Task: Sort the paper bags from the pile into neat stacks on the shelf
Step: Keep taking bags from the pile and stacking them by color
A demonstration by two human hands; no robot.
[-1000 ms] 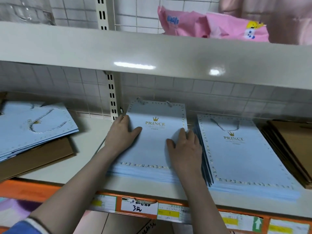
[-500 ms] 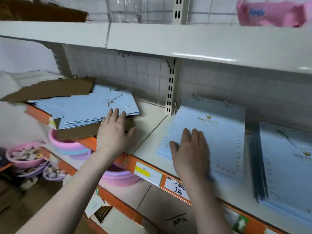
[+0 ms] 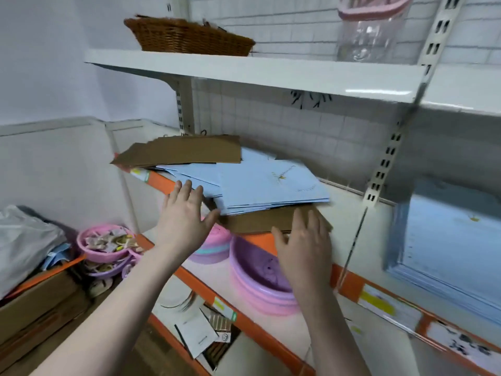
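A loose pile of light blue paper bags (image 3: 268, 185) lies on the white shelf (image 3: 349, 213), with brown bags on top at the back (image 3: 184, 151) and underneath at the front (image 3: 260, 221). My left hand (image 3: 187, 213) hovers with spread fingers at the pile's front left edge, holding nothing. Just in front of the lower brown bags, my right hand (image 3: 303, 245) is likewise spread and holds nothing. A neat stack of blue bags (image 3: 444, 240) lies at the right.
An upper shelf (image 3: 257, 70) carries a wicker basket (image 3: 187, 36) and a clear jar (image 3: 371, 31). A slotted upright (image 3: 385, 164) divides the shelf. Pink and purple basins (image 3: 260, 278) sit on the lower shelf. A cardboard box (image 3: 35, 299) stands at the left.
My view has swung left to the messy pile. My right hand left the neat blue stack and came over to the pile's front; my left hand stays by the pile's left edge.
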